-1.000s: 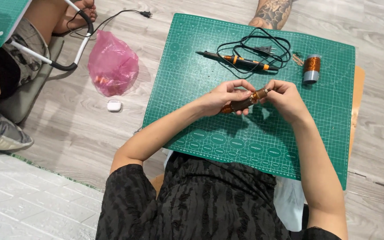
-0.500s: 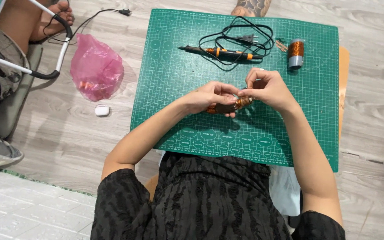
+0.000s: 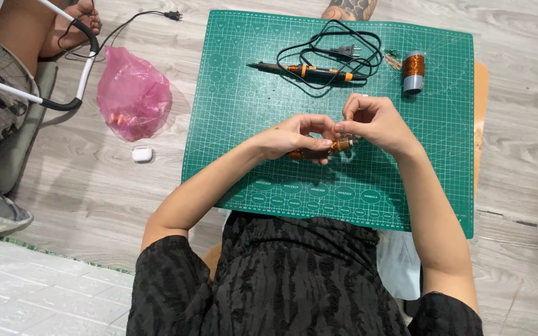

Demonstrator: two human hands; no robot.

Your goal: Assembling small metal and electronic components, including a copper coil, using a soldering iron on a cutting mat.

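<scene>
Winding work looks partly done, as far as the frame shows: the coil point(image 3: 328, 147) held at the middle of the picture already carries copper-coloured turns at its right end, while the left part under the fingers is mostly hidden, so how much remains cannot be told. Both hands meet over it, just above the green mat point(image 3: 250, 93). The left hand point(image 3: 297, 135) is clamped around the coil's left part, thumb and fingers wrapped over it. The right hand point(image 3: 372, 124) pinches at the right end, fingertips close together; whether a fine wire runs between them is too small to see.

The coil is a short, slim cylinder, lying roughly level, brownish along the body and brighter copper with a ribbed look where the turns show.

Upper right on the mat stands a spool point(image 3: 413, 72) of copper wire, well apart from the hands. A soldering iron point(image 3: 303, 69) with its black cord point(image 3: 344, 46) lies along the mat's upper middle, untouched. A pink bag point(image 3: 133, 94) and a small white case point(image 3: 142, 154) sit on the floor at left.
</scene>
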